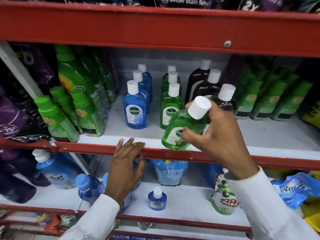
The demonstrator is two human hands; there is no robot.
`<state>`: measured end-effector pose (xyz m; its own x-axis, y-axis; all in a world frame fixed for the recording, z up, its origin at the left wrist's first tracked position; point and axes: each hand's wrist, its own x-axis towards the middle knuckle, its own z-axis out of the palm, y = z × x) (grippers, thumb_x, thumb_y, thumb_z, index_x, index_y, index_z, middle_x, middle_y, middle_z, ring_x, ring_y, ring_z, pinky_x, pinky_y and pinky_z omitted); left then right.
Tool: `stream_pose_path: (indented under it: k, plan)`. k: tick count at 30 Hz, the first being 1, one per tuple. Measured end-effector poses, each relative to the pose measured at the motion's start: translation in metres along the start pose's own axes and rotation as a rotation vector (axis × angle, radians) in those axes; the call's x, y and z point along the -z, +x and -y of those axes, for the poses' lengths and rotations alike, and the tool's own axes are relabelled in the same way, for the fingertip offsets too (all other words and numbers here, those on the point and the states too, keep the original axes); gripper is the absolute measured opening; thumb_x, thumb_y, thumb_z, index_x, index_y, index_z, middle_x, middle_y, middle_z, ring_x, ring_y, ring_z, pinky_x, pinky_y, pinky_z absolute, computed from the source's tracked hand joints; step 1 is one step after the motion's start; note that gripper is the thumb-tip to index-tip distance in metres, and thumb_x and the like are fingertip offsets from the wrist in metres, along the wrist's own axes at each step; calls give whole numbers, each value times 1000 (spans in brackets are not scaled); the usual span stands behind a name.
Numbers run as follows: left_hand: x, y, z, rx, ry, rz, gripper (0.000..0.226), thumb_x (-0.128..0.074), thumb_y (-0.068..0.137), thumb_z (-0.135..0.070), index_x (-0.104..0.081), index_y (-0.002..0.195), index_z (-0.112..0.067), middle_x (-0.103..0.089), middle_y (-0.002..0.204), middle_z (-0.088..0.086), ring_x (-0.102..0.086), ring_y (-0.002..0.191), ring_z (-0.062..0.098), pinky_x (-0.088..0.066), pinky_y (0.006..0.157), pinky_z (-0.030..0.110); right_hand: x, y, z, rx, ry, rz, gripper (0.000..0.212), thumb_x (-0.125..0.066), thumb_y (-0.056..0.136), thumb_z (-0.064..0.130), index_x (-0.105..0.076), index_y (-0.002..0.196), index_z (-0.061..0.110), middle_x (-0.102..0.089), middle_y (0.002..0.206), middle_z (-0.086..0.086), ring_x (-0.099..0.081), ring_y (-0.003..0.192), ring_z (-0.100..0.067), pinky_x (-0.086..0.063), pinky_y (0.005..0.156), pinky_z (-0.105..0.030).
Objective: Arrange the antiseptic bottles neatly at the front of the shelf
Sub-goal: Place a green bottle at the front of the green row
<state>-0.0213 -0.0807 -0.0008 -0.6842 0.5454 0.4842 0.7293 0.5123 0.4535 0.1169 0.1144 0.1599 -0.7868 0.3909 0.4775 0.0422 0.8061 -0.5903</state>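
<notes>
Tilting up and to the right, the green antiseptic bottle [180, 131] hung in the right hand [220, 135] just above the near lip of the shelf [259, 135], its white cap [199, 107] leaning away from the row it belonged to and its base low and to the left. The fingers [190, 134] of that hand were curled closed around the bottle's middle, thumb side over the label, so the long axis ran from lower left to upper right. To stand it down, the base would probably need to swing under the cap and settle directly in front of the upright green bottle [170, 108] just behind it. The left hand [126, 163] lay flat and empty on the red front rail [97, 148], fingers spread, nearer the blue bottle [135, 110] than the green one.

Three files ran front to back: blue on the left, green in the middle, dark brown bottles [207, 84] on the right, all with white screw caps. The bottles looked like smooth, clear, flattish plastic with glossy labels, likely slippery and easy to topple when nudged. The shelf floor was plain white and bare at the near right.
</notes>
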Motion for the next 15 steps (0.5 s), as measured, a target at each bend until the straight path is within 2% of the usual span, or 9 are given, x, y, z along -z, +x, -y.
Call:
stream_pose_path:
  k: [1, 4, 6, 8, 11, 15]
  plan:
    - [1, -1, -1, 2, -1, 5, 44, -60, 81, -21, -63, 125, -18, -68, 128, 1, -53, 133, 18, -25, 125, 43, -4, 10, -1, -8, -48, 28, 52, -74, 65, 39, -62, 112, 21, -72, 85, 4, -64, 70, -13, -51, 63, -30]
    - [2, -2, -3, 20, 3, 22, 46, -64, 81, -19, -62, 127, -20, -67, 131, 0, -50, 136, 16, -21, 126, 38, -19, 34, -9, -64, -147, 121, 43, -79, 68, 37, -61, 100, 16, -65, 81, 2, -53, 63, -11, -37, 53, -29]
    - [4, -1, -3, 35, 3, 22, 48, -68, 80, -15, -62, 127, -21, -67, 130, 0, -49, 135, 15, -15, 126, 30, -28, 44, -15, -98, -152, 177, 40, -81, 68, 36, -61, 95, 14, -67, 84, -2, -57, 67, -15, -44, 56, -31]
    - [4, -1, -3, 43, 3, 28, 49, -68, 79, -15, -62, 128, -22, -67, 131, -1, -49, 135, 14, -16, 126, 31, -35, 49, -19, -112, -174, 223, 40, -81, 69, 37, -63, 94, 12, -69, 86, -5, -61, 73, -22, -49, 63, -36]
    - [5, 0, -2, 29, 26, 46, 51, -68, 79, -15, -60, 129, -23, -67, 131, -1, -50, 135, 15, -17, 126, 32, -40, 52, -25, -106, -194, 230, 39, -81, 70, 36, -63, 96, 13, -68, 83, -4, -57, 65, -13, -39, 54, -28]
    - [9, 0, 0, -28, 94, 80, 53, -68, 81, -18, -56, 132, -24, -65, 134, -2, -49, 136, 19, -12, 125, 30, -42, 52, -25, -77, -159, 219, 48, -83, 68, 35, -59, 107, 19, -71, 90, -1, -63, 76, -20, -44, 66, -28]
